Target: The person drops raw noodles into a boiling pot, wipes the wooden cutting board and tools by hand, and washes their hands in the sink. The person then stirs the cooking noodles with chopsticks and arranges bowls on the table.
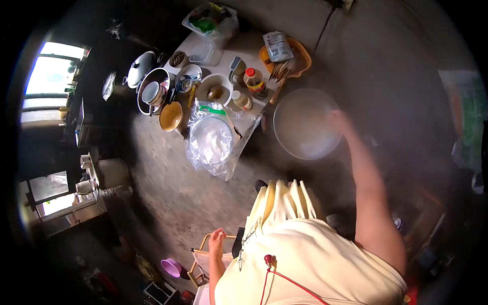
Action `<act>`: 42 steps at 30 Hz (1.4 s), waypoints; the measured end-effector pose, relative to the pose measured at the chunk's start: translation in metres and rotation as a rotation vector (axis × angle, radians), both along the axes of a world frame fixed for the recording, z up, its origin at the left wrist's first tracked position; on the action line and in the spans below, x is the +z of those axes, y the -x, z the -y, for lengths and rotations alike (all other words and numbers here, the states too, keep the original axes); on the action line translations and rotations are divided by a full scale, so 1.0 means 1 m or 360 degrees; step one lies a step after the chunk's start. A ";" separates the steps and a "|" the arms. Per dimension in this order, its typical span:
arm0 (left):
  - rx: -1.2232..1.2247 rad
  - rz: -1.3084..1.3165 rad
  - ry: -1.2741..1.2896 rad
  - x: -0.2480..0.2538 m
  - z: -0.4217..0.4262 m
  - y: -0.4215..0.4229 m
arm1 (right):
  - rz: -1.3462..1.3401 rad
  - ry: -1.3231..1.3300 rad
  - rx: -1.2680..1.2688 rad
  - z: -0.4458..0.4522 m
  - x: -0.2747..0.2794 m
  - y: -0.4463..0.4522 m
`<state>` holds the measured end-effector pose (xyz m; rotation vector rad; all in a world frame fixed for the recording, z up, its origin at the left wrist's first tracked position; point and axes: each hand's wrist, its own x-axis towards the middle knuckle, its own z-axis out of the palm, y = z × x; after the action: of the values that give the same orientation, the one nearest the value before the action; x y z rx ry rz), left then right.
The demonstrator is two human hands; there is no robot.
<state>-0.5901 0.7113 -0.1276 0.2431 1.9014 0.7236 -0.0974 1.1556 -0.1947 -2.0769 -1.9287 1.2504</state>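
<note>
Pale yellow clothing [305, 254] fills the bottom of the frame nearest us, with a red bead [268, 260] and a red cord [293, 280] lying over it. Our right arm stretches up the right half to the right hand [339, 122], which is blurred at the right edge of a wide round vessel [305, 127], right of centre. We cannot tell how far its fingers are bent or whether they grip the rim. Low and left of centre, our left hand [216, 244] is raised beside a wooden chair frame [197, 267], its fingers loosely bent; we cannot tell whether they hold anything.

Just up and left of the vessel, we see a table [243, 48] crowded with things. On its right side are an orange basket [305, 53] bearing a printed packet [278, 47], a red-capped bottle [255, 85] and a smaller white-capped bottle [242, 100]. A white bowl [227, 84] sits mid-table, and a clear plastic bag [194, 150] spreads at the table's lower corner. Further left we find a yellow-orange bowl [171, 117] and a lidded pot [140, 70]. A purple basin [171, 267] lies lower left, and a bright window [53, 81] shows at upper left.
</note>
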 end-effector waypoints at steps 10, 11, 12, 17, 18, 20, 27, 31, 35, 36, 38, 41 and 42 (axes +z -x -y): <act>-0.0100 -0.0065 -0.0046 0.010 -0.013 -0.001 | 0.0340 -0.0221 0.0402 0.026 -0.063 -0.015; -0.0125 -0.0084 -0.0058 0.009 -0.012 0.000 | 0.0332 -0.0209 0.0479 0.025 -0.065 -0.017; -0.0123 -0.0080 -0.0054 0.011 -0.015 -0.002 | 0.0435 -0.0116 0.0510 0.017 -0.056 -0.020; -0.0035 -0.0104 -0.0002 0.023 -0.028 -0.011 | 0.0406 -0.0178 -0.0286 0.034 -0.012 -0.022; -0.0031 -0.0102 -0.0009 0.022 -0.028 -0.011 | 0.0381 -0.0208 -0.0173 0.050 -0.020 -0.020; 0.0048 -0.0074 0.0016 0.012 -0.021 -0.012 | 0.0337 -0.0264 0.0060 0.080 -0.047 -0.016; 0.0118 -0.0002 -0.0069 -0.010 0.005 -0.002 | 0.0033 -0.0174 0.0020 0.045 -0.041 0.025; 0.0159 -0.0014 -0.0070 0.001 -0.002 -0.009 | 0.0052 -0.0561 -0.0066 0.000 -0.024 0.036; 0.0202 -0.0019 -0.0098 0.010 -0.009 -0.017 | 0.0324 -0.0689 0.0066 -0.018 -0.047 0.023; 0.0202 -0.0020 -0.0099 0.010 -0.009 -0.017 | 0.0417 -0.0680 0.0197 -0.019 -0.056 0.019; 0.0122 -0.0116 -0.0067 0.008 -0.008 -0.020 | 0.0352 -0.0678 0.0246 -0.013 -0.086 0.002; 0.0145 -0.0068 -0.0012 0.006 -0.007 -0.026 | 0.0522 -0.0396 0.0535 -0.003 -0.053 -0.009; 0.0139 -0.0056 -0.0015 0.004 -0.007 -0.027 | 0.0739 -0.0117 0.0762 -0.002 -0.026 -0.008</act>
<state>-0.5630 0.7181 -0.1241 0.1808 1.9520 0.7915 -0.0897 1.1579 -0.2206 -2.0769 -2.7490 0.7581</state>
